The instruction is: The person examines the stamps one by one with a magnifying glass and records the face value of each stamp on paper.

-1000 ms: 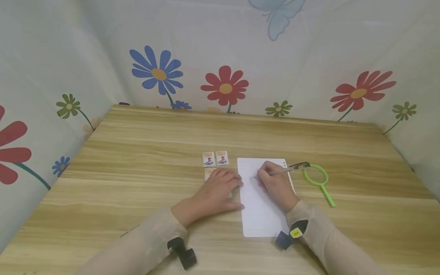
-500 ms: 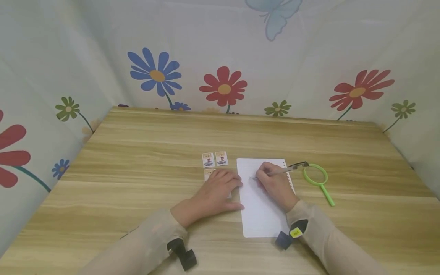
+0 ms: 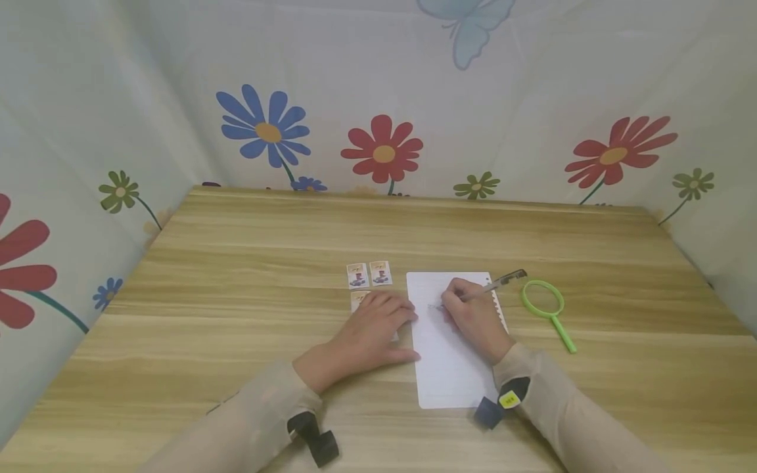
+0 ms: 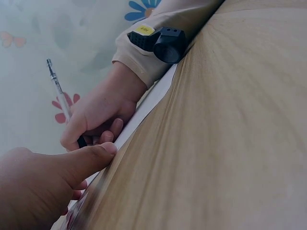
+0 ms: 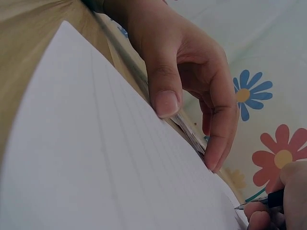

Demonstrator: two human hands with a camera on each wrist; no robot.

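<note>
A sheet of lined white paper (image 3: 443, 374), with punched holes along its right edge, lies on the wooden table. My right hand (image 3: 478, 322) pinches a pen (image 3: 499, 282) with a clear barrel and dark grip; in the right wrist view the pen tip (image 5: 238, 208) is right at the sheet. My left hand (image 3: 372, 328) rests at the paper's left edge, thumb and fingertips on the margin. Beneath its palm lie small picture cards, one card (image 3: 359, 299) partly covered. Two more cards, a left one (image 3: 357, 276) and a right one (image 3: 381, 272), lie beyond it.
A green-rimmed magnifying glass (image 3: 542, 299) lies to the right of the paper, its handle pointing toward me. Behind the table (image 3: 266, 230) hangs a white curtain (image 3: 331, 66) printed with flowers and a butterfly.
The pen's upper end has swung a little away from me and to the left, while the right hand stays in place. The left hand, paper and cards keep their positions.
</note>
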